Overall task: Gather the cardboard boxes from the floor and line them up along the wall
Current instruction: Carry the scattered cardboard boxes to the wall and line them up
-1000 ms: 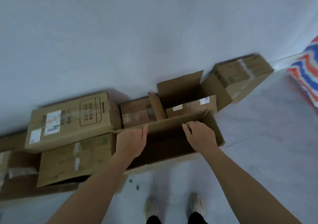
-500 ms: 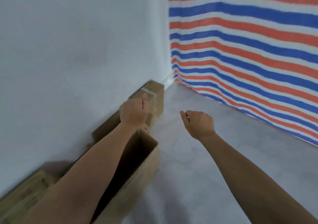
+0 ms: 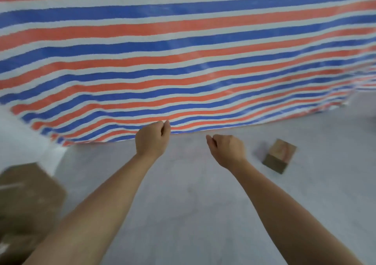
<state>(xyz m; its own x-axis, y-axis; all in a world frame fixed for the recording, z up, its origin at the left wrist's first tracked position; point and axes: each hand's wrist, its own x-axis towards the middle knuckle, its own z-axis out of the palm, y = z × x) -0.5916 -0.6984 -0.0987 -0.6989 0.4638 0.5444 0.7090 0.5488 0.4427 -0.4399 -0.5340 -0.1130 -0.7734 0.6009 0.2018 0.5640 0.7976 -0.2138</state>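
A small taped cardboard box lies alone on the grey floor at the right, a short way right of my right hand. My left hand hangs in mid-air in the centre. Both hands have loosely curled fingers and hold nothing. At the lower left edge a blurred brown cardboard box stands by the white wall; the rest of the row of boxes is out of view.
A red, white and blue striped tarp covers the whole far side down to the floor. Bare grey floor stretches between my arms and on towards the small box.
My view has swung right, away from the row of boxes at the white wall to face the striped tarp. Both hands have let go of the open box and now hang free.
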